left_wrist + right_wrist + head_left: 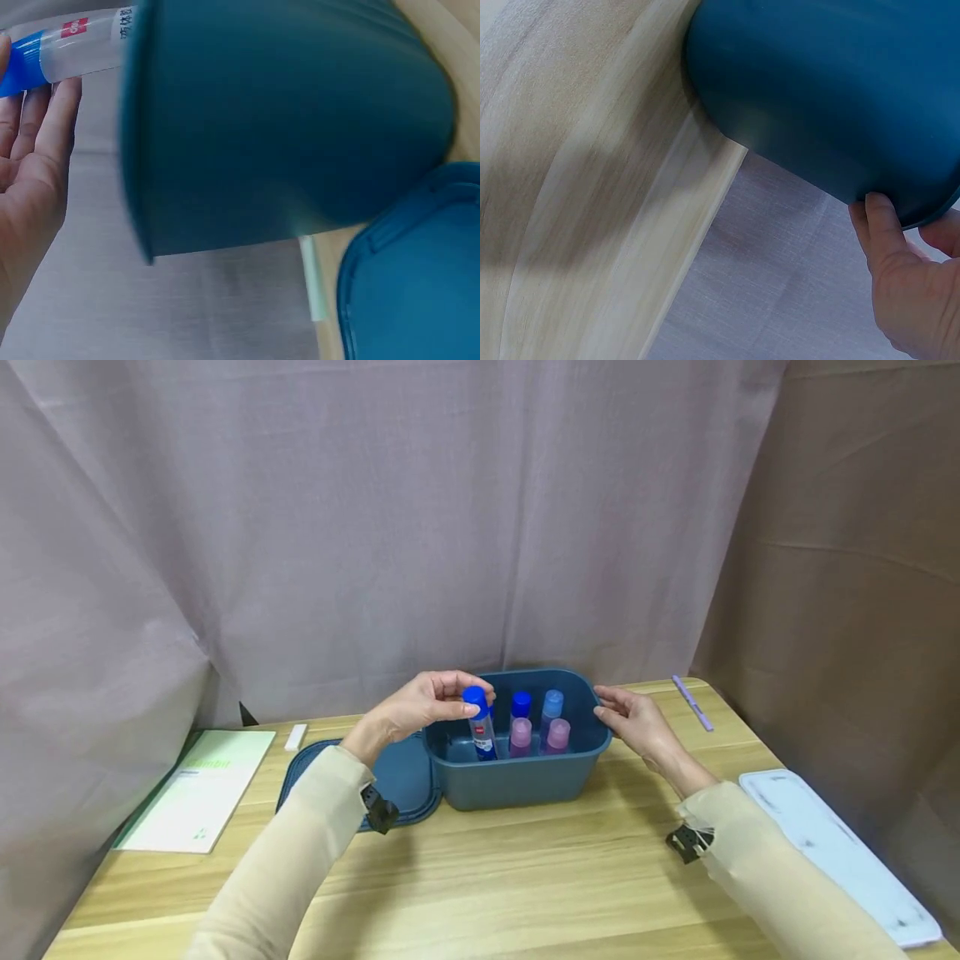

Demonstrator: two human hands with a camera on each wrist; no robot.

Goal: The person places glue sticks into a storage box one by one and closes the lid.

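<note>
A teal plastic bin (517,777) stands on the wooden table (525,877). My left hand (459,698) pinches the blue cap end of a clear tube (480,727) that stands tilted at the bin's left inside wall. The left wrist view shows this hand (34,142), the tube (71,41) and the bin's outer wall (285,127). My right hand (606,705) grips the bin's right rim. Its thumb (881,240) lies on the outer wall (832,90). Several bottles stand inside, two with blue caps (521,702) and two with pink caps (521,732).
The bin's teal lid (397,777) lies flat left of it. A green booklet (198,785) and a small white block (296,737) lie further left. A purple pen (692,702) is at the far right corner, and a white tray (840,852) at the right edge. Curtains hang behind.
</note>
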